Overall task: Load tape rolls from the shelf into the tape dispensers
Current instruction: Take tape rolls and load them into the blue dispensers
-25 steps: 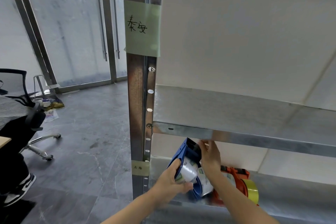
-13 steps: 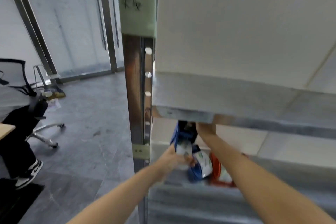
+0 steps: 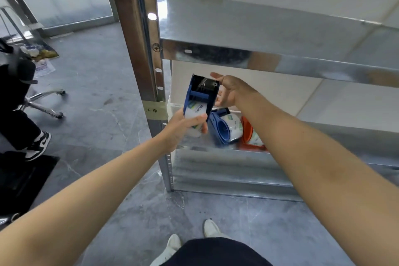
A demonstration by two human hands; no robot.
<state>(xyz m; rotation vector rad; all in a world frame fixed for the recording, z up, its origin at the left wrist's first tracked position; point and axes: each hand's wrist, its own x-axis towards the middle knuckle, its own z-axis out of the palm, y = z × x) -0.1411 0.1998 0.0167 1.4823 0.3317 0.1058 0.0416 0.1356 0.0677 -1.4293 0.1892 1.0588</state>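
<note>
My left hand (image 3: pixel 183 128) grips a blue tape dispenser (image 3: pixel 199 95) by its lower end, where a white-labelled tape roll (image 3: pixel 195 112) sits inside it. The serrated blade end points up. My right hand (image 3: pixel 228 90) is beside the dispenser's top right, fingers spread, holding nothing. Behind, on the lower metal shelf (image 3: pixel 216 150), lie a second blue dispenser (image 3: pixel 222 128) with a roll in it and an orange dispenser (image 3: pixel 250 136), partly hidden by my right forearm.
A steel shelf upright (image 3: pixel 138 39) stands just left of my left hand, and an upper shelf edge (image 3: pixel 280 62) runs overhead. A seated person's leg and shoe (image 3: pixel 36 144) and an office chair base (image 3: pixel 43 106) are at the left. Grey tiled floor lies below.
The view has tilted down. The blue dispenser has come out from under the upper shelf toward me, and my right hand has let go of its top and opened beside it.
</note>
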